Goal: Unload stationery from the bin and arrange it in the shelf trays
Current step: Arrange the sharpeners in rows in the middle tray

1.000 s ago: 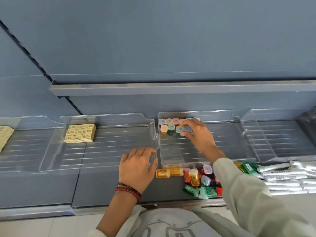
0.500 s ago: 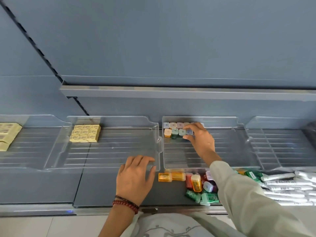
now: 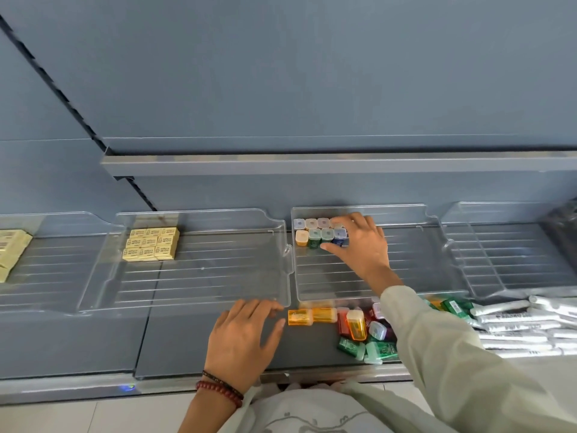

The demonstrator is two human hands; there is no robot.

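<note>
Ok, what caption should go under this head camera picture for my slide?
Right hand touches rows of colourful little cases in a clear tray; left hand rests on the shelf.

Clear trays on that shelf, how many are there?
4, left to right: first tray, cut off; second tray, with yellow erasers; third tray, beneath the right hand; fourth tray. More may lie off-frame.
</note>
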